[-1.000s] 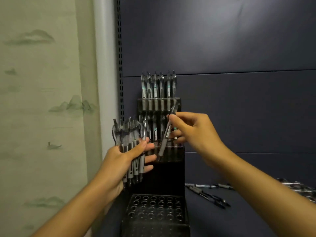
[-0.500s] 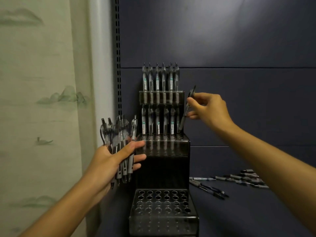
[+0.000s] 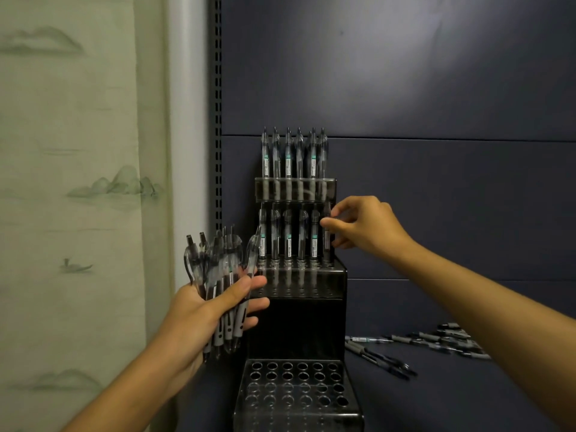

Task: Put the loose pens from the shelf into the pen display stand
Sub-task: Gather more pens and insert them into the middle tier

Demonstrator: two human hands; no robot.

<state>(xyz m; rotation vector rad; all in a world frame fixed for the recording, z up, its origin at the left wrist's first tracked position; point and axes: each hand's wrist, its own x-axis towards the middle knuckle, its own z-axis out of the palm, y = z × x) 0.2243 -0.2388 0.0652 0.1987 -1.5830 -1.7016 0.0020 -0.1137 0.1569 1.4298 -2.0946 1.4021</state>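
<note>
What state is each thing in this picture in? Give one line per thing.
Left hand: grips a bundle of pens.
Right hand: fingertips on the rightmost middle-tier pen.
Top tier: full row, upright.
Bottom tier: holes empty.
Loose pens: lying on the shelf.

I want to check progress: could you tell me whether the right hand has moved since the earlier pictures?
Yes: the right hand moved down along the stand's right edge.

pen display stand (image 3: 299,310) top two tiers packed with pens, bottom tier's holes open, loose pens (image 3: 436,342) strewn right
</note>
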